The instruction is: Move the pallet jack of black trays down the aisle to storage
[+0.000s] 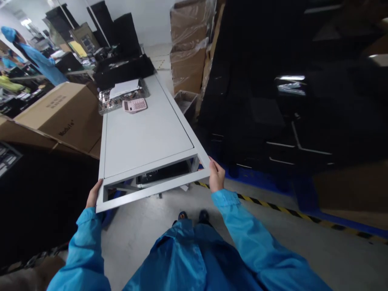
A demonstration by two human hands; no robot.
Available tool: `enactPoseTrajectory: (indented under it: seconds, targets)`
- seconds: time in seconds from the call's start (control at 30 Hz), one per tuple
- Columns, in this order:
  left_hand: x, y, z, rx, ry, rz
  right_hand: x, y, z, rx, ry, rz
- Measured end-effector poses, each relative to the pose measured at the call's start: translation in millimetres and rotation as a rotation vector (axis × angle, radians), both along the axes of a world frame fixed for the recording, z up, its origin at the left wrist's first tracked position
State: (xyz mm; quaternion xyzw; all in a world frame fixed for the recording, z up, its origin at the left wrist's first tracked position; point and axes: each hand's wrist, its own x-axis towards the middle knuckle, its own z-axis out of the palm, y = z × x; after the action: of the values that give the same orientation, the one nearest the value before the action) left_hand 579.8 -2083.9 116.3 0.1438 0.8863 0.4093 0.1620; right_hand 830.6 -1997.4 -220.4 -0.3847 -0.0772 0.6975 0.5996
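A white cart (148,133) with a flat top and an open frame at its near end stands in front of me. My left hand (94,194) grips the near left corner of that frame. At the near right corner, my right hand (216,174) is wrapped round the frame's edge, its fingertips partly hidden. On the cart's top lie a pink calculator (135,105), a clear plastic bag of small parts (109,103) and white papers (125,88). Black items (124,69) sit at the far end. Through the frame's gap a dark object (163,173) shows on a lower level.
Cardboard boxes (63,115) stand close on the left. Film-wrapped cartons (188,48) rise beyond the cart. Tall black stacks (287,93) line the right side, on blue bases (257,178) beside yellow-black floor tape (273,207). A person in blue (42,60) is at the far left.
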Motion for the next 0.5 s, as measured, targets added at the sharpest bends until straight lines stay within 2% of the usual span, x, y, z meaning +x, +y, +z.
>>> enactPoseTrajectory:
  seconds: [0.07,0.13,0.2,0.27,0.37,0.43,0.5]
  targets:
    - [-2.6,0.8,5.7,0.057,0.055,0.027,-7.5,11.8,-0.4,0.015,-0.010,-0.028]
    - [-1.3,-8.9,2.9,0.209,0.135,0.057,-14.7,23.8,0.0,0.041,-0.004,-0.043]
    - [6.5,-19.4,-9.8,0.382,0.174,0.039,-21.2,34.6,0.5,0.064,0.021,-0.036]
    - [16.6,-19.4,-28.2,0.528,0.182,0.007,-26.0,43.2,0.5,0.084,0.039,-0.023]
    - [23.3,4.7,-49.7,0.713,0.290,0.132,-30.3,53.3,-1.7,0.100,0.033,-0.011]
    - [20.6,25.9,-54.2,0.742,0.336,0.228,-32.0,60.4,-3.5,0.102,0.021,-0.001]
    - [15.3,42.8,-54.1,0.740,0.356,0.256,-32.9,69.1,-4.0,0.090,0.020,0.003]
